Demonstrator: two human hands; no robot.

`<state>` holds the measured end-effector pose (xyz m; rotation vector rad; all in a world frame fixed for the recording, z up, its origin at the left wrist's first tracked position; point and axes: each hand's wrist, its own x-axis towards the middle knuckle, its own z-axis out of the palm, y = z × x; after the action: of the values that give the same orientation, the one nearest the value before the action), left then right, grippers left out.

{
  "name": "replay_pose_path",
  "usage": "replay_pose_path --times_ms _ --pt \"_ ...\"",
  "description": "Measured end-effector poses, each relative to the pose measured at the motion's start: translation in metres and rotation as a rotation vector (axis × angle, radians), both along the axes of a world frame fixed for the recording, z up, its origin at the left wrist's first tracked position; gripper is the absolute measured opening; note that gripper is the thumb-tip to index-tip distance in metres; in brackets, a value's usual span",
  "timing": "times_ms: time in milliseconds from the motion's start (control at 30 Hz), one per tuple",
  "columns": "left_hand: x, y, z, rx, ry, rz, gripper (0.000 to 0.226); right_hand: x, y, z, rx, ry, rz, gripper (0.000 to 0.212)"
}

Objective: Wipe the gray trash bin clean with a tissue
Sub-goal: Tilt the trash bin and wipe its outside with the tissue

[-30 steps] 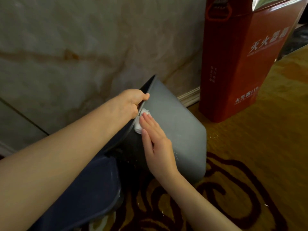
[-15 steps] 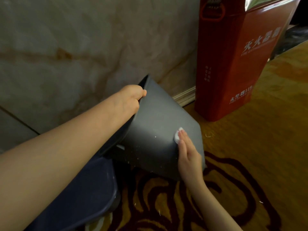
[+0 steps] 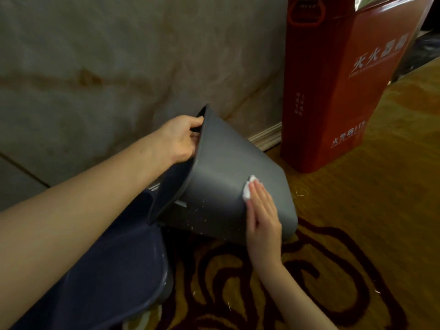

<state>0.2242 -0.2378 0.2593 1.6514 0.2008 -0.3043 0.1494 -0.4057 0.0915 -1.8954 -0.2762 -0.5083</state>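
The gray trash bin (image 3: pixel 221 167) is tipped on its side on the carpet, its open mouth toward the lower left. My left hand (image 3: pixel 179 139) grips its upper rim, fingers curled inside. My right hand (image 3: pixel 262 217) lies flat on the bin's outer wall near the base and presses a small white tissue (image 3: pixel 248 190) against it under the fingertips. Small white specks dot the bin's lower side.
A tall red box with white lettering (image 3: pixel 333 79) stands right behind the bin, against the marble wall (image 3: pixel 107 55). A dark blue lid-like piece (image 3: pixel 107 282) lies at lower left under my left arm. The patterned gold and maroon carpet (image 3: pixel 357 246) stretches to the right.
My right hand slid the tissue from near the rim down the bin's side toward the base. The left hand kept its hold on the rim; the bin turned slightly.
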Motion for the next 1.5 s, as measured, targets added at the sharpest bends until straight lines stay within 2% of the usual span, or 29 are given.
replay_pose_path --times_ms 33,67,100,133,200,333,400,433,500,567,600,633,700,833,933,1033,1100,1200,1367,1500 --pt "-0.003 0.001 -0.003 -0.153 0.034 -0.011 0.024 0.004 -0.006 -0.004 0.009 0.041 -0.038 0.042" --pt "-0.02 0.004 -0.003 -0.144 0.031 -0.134 0.026 0.007 -0.009 -0.01 0.025 0.088 -0.058 0.041" --pt "-0.029 0.004 -0.006 -0.127 0.096 -0.159 0.029 0.011 -0.014 -0.015 0.03 0.126 -0.061 0.039" --pt "-0.044 0.009 -0.009 -0.064 0.098 -0.279 0.038 0.013 -0.018 -0.018 0.02 0.144 -0.048 0.039" --pt "-0.068 0.024 -0.015 -0.107 0.107 -0.399 0.06 0.014 -0.021 -0.019 0.007 0.166 0.019 0.038" --pt "-0.078 0.023 -0.03 -0.339 0.04 -0.369 0.093 0.028 -0.034 -0.011 0.016 0.214 0.111 0.036" --pt "-0.074 0.011 -0.033 -0.358 -0.017 -0.377 0.1 0.039 -0.039 -0.006 0.032 0.259 0.104 0.036" --pt "-0.072 0.006 -0.034 -0.287 -0.05 -0.38 0.102 0.042 -0.04 -0.005 0.048 0.278 0.094 0.036" --pt "-0.072 0.0 -0.034 0.063 -0.109 -0.399 0.097 0.045 -0.042 -0.005 0.078 0.299 0.077 0.036" --pt "-0.073 -0.002 -0.033 0.395 -0.144 -0.462 0.068 0.044 -0.041 -0.006 0.096 0.315 0.07 0.036" --pt "-0.074 -0.003 -0.032 0.428 -0.135 -0.479 0.05 0.043 -0.04 -0.006 0.104 0.318 0.067 0.036" --pt "-0.075 -0.004 -0.03 0.403 -0.126 -0.467 0.039 0.042 -0.039 -0.006 0.119 0.324 0.064 0.036" --pt "-0.075 -0.006 -0.028 0.336 -0.127 -0.412 0.033 0.036 -0.034 0.0 0.161 0.333 0.042 0.035" --pt "-0.06 -0.021 -0.024 0.169 -0.141 -0.262 0.037 0.016 -0.009 0.032 0.24 0.113 0.081 0.037" --pt "-0.049 -0.032 -0.01 0.063 -0.165 -0.156 0.044 -0.001 0.019 0.058 0.202 -0.075 0.181 0.04" --pt "-0.038 -0.029 0.008 -0.077 -0.056 -0.087 0.056 -0.009 0.035 0.076 0.181 -0.174 0.238 0.043" --pt "-0.036 -0.023 0.021 -0.204 0.019 -0.139 0.055 -0.007 0.035 0.088 0.167 -0.189 0.251 0.042" --pt "-0.038 -0.02 0.03 -0.309 0.067 -0.142 0.042 -0.002 0.025 0.101 0.08 -0.161 0.275 0.042" --pt "-0.04 -0.025 0.024 -0.347 0.087 -0.04 0.045 0.006 -0.004 0.092 -0.001 -0.071 0.202 0.04" --pt "-0.034 -0.022 0.03 -0.3 0.074 0.091 0.034 0.022 -0.028 0.068 -0.019 0.012 0.068 0.038"
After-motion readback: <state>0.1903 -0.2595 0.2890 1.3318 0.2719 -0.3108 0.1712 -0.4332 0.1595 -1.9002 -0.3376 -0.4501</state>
